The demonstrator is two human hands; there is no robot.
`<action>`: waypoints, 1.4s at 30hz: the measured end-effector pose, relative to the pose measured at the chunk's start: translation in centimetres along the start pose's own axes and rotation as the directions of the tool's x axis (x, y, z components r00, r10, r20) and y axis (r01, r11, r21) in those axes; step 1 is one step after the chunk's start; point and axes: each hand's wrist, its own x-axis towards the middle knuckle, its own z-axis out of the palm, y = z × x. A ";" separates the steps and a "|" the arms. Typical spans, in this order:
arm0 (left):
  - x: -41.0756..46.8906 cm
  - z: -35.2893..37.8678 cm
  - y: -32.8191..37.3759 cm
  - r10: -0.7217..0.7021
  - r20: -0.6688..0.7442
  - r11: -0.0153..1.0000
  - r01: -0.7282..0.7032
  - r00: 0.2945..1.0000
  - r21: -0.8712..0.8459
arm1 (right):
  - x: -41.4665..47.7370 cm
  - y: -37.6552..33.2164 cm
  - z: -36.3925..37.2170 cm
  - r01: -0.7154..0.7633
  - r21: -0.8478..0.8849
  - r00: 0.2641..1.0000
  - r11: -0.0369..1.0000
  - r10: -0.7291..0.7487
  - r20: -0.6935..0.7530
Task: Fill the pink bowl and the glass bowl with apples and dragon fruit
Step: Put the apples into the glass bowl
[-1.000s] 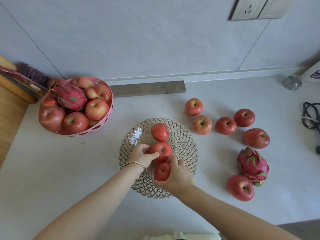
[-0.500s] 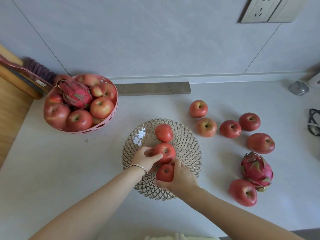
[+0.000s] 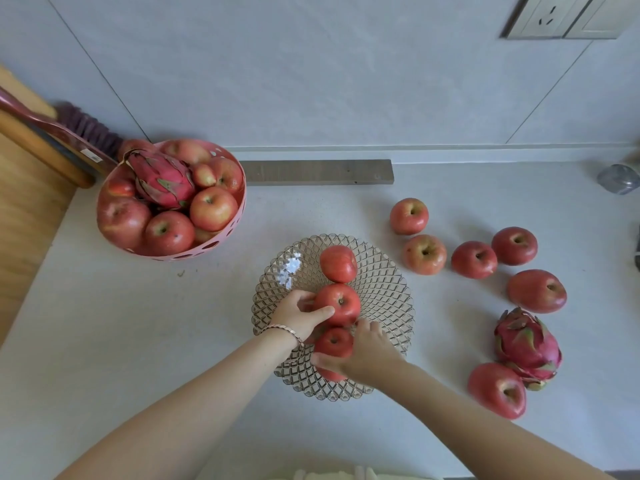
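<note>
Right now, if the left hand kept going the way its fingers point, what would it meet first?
The left hand already touches the middle apple in the glass bowl; beyond that apple, bare bowl lattice, though depth is unclear.

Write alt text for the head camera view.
Two bare hands set apples into a glass bowl on a white counter: the left hand on the middle apple, the right hand on the near apple. A full pink bowl sits far left; six apples and a dragon fruit lie right.

Pale grey wall panels (image 3: 311, 71); wall socket (image 3: 540, 19) top right; white speckled bench (image 3: 138, 341); wooden surface (image 3: 24, 216) at left.
</note>
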 end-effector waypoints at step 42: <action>-0.3 0.1 0.9 -0.026 0.010 0.999 0.026 1.000 0.034 | 8.5 -1.1 -6.7 0.495 0.106 0.791 0.862 -0.397 -0.465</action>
